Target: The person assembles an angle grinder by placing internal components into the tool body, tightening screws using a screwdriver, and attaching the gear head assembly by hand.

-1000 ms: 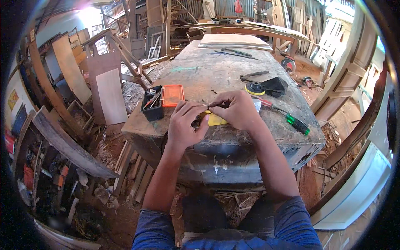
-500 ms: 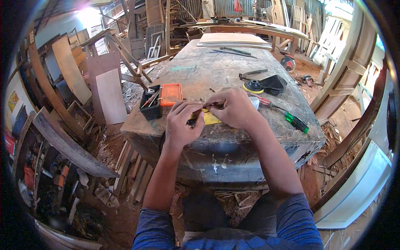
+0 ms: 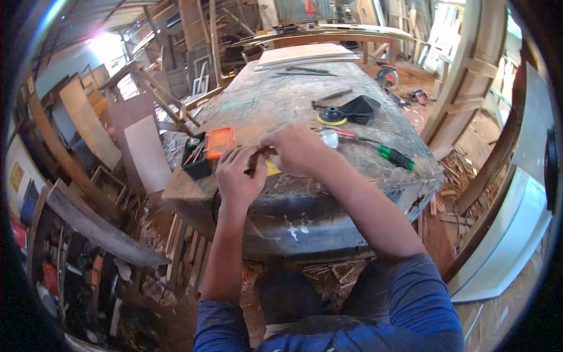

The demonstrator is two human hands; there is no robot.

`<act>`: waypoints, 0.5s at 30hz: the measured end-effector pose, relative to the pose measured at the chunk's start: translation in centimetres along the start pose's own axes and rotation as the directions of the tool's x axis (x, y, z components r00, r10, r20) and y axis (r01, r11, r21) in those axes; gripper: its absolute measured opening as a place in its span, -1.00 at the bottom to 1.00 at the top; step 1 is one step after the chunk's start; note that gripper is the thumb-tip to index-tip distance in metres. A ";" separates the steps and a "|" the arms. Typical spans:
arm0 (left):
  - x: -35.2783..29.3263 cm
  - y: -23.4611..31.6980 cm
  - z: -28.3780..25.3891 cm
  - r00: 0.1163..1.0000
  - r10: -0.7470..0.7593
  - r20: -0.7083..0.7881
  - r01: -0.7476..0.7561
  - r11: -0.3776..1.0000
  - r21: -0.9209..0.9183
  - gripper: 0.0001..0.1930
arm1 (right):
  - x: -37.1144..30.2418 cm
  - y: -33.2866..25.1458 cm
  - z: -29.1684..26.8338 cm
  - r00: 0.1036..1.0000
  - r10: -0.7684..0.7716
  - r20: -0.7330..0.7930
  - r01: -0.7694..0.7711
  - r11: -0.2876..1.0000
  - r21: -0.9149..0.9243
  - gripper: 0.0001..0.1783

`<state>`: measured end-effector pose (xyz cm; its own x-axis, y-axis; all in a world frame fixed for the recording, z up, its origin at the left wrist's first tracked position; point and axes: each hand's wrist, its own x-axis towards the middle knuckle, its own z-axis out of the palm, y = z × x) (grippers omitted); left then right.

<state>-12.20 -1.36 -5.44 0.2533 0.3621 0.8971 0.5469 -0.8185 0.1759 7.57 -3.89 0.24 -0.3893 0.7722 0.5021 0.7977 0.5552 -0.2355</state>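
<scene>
The yellow thing (image 3: 273, 168) is at the near end of the tabletop (image 3: 267, 108), low down between the two hands. It pokes out just right of the left hand (image 3: 237, 179) and under the right hand (image 3: 298, 151) – most of it is hidden, so I can't tell which way its long side points. Both hands are very near it. The left grip is curled narrow around a dark piece (image 3: 251, 166). The right grip bends down next to it – I can't tell if it holds anything.
</scene>
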 end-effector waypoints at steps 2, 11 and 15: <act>0.0 0.8 0.7 0.994 -0.110 0.008 0.110 0.994 0.027 -0.82 | -0.9 0.9 0.3 0.999 -0.004 -0.045 0.005 0.999 0.040 -0.69; -0.9 0.2 1.8 0.995 0.003 -0.104 0.002 0.999 0.052 -0.90 | -3.3 4.0 -4.8 0.986 0.095 -0.140 -0.066 0.977 0.201 -0.64; -0.7 0.5 1.6 0.992 -0.021 -0.127 0.033 0.995 0.095 -0.90 | -5.8 9.8 -9.2 0.936 0.333 -0.110 -0.341 0.938 -0.058 -0.67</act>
<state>-10.81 -1.34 -6.64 0.1385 0.3198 0.9373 0.6284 -0.7599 0.1664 21.85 -5.80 2.66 -0.0482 0.8743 0.4830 0.9078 0.2400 -0.3439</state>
